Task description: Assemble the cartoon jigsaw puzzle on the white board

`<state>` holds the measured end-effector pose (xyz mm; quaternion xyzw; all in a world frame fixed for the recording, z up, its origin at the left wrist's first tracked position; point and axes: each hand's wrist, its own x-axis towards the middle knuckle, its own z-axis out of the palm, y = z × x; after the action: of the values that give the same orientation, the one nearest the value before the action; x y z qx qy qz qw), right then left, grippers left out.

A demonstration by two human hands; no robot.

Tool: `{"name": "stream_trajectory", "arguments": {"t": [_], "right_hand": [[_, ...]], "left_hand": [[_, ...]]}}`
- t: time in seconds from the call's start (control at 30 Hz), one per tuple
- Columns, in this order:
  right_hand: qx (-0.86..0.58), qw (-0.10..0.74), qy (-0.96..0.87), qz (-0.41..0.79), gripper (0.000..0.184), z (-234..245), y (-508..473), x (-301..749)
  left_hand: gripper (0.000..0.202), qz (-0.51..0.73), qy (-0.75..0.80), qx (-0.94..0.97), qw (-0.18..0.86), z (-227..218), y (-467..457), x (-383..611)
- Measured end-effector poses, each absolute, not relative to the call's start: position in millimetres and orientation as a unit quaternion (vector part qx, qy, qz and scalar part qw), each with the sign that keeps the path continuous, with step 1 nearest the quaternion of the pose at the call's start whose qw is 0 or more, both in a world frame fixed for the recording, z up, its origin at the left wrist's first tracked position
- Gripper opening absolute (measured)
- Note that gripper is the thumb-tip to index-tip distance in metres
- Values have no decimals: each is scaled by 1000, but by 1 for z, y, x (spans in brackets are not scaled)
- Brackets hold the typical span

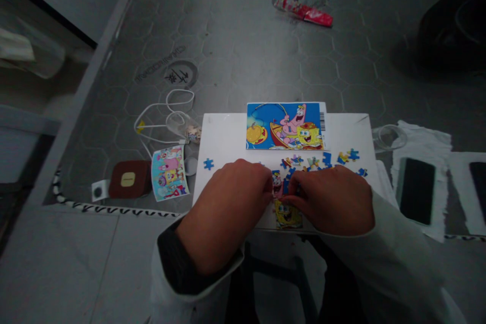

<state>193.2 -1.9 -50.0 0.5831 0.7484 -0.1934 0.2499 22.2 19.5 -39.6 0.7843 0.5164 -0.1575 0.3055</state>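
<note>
A partly joined jigsaw puzzle [288, 215] lies at the near edge of a white box-like surface [224, 134], showing a yellow cartoon face. Above that face is a pink-and-blue jigsaw piece [277, 182]. My left hand [241, 192] is closed at its left side, fingertips pinched on its edge and partly hidden. My right hand [334, 200] curls in from the other side, thumb and finger pinching a blue jigsaw piece [286, 186] against the joined part. Several loose pieces [313, 163] lie beyond the right hand, and a single blue piece [208, 163] sits far left.
A picture card [285, 126] lies at the back of the white surface. Left of it are another picture card [169, 173], a brown case [129, 179] and a white cable [152, 111]. A phone [416, 191] rests on tissue at right. Farther off lies a red wrapper [304, 10].
</note>
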Motion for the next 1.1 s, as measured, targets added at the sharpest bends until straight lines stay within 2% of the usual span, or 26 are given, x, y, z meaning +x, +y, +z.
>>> {"name": "stream_trajectory", "arguments": {"t": [0.17, 0.37, 0.57, 0.77, 1.1], "right_hand": [[579, 252, 751, -194, 25, -51, -1, 193], [582, 249, 751, -189, 23, -53, -2, 194], [576, 262, 750, -192, 23, -50, -1, 192], [575, 249, 754, -196, 22, -48, -1, 193], [586, 255, 746, -187, 25, -49, -3, 192]], "left_hand": [[14, -151, 509, 786, 318, -35, 18, 20], [27, -140, 491, 790, 339, -32, 20, 17], [16, -145, 536, 773, 306, -34, 21, 18], [20, -177, 547, 765, 292, -33, 22, 22], [20, -142, 553, 760, 310, -36, 24, 21]]}}
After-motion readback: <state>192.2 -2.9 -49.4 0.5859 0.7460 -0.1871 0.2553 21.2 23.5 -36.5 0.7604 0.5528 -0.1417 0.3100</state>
